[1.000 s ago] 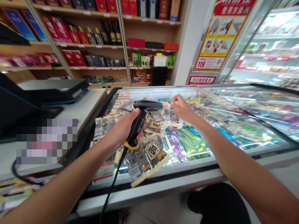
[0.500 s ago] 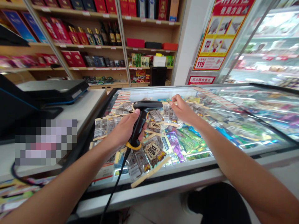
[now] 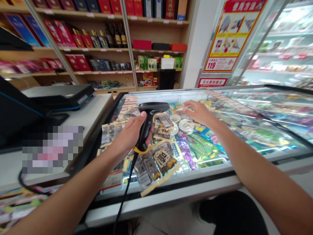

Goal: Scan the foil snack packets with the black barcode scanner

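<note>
Black plastic fills the left hand (image 3: 134, 130): its fingers wrap the handle of a scanner (image 3: 154, 106), the thumb lying near the top and the head reaching toward 3 o'clock. Between 2 and 3 o'clock from it, the right hand (image 3: 199, 112) hovers, fingers loosely parted, nothing seen between them. The clear packet they pinched a moment ago is gone from there, and round white tins (image 3: 186, 126) now show just below; so the scanner seems the only thing held, with no packet raised before it. Where that packet lies now, I cannot tell. A snack bag (image 3: 162, 158) rests at 5 o'clock on the glass-topped case (image 3: 195, 191), more lie at 9 o'clock past the left wrist, and a green bag (image 3: 204, 148) shows near 4. The cord (image 3: 129, 178) drops toward 7 o'clock. Farther out, stocked shelves (image 3: 97, 49) stand near 11 and a poster (image 3: 233, 36) at 2.
</note>
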### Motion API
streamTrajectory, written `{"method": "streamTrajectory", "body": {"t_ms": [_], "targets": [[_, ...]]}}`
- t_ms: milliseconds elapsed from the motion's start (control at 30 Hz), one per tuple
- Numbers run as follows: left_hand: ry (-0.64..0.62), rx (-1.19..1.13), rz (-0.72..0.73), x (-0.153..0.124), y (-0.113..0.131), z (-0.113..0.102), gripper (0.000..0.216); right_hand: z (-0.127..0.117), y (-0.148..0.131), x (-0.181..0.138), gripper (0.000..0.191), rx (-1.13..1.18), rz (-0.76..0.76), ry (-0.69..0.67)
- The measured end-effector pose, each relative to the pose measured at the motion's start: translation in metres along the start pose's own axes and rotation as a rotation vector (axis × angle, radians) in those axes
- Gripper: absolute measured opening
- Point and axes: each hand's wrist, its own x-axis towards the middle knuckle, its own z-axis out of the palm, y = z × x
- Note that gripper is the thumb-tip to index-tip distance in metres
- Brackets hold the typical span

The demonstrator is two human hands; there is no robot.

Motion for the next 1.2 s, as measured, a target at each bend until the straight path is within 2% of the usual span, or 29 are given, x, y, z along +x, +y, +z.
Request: {"method": "streamTrajectory", "body": {"t_ms": [100,167,233,300,533,633,867,1200], "targets": [[0.008,0.000,-0.006,0.000,0.000,0.000,0.054,0.032,-0.033,-0.013,0.056,0.170,0.033,-0.176],[0.017,0.001,-0.013,0.000,0.000,0.000,0.053,0.046,-0.045,-0.020,0.073,0.213,0.069,-0.237],[0.031,0.001,-0.024,0.001,-0.001,-0.001,0.053,0.051,-0.049,-0.024,0.086,0.227,0.122,-0.260],[0.041,-0.003,-0.033,0.001,-0.002,-0.001,0.052,0.049,-0.047,-0.023,0.089,0.224,0.160,-0.248],[0.051,-0.094,-0.078,0.000,0.002,0.002,0.047,0.027,-0.042,-0.015,0.073,0.208,0.044,-0.133],[0.053,-0.179,-0.151,0.000,0.005,0.003,0.048,0.023,-0.041,-0.015,0.063,0.184,0.008,-0.127],[0.083,-0.481,-0.333,0.001,0.014,0.004,0.049,0.023,-0.040,-0.015,0.054,0.182,-0.020,-0.109],[0.102,-0.547,-0.351,0.000,0.017,0.005,0.046,0.021,-0.044,-0.016,0.048,0.246,-0.068,-0.026]]}}
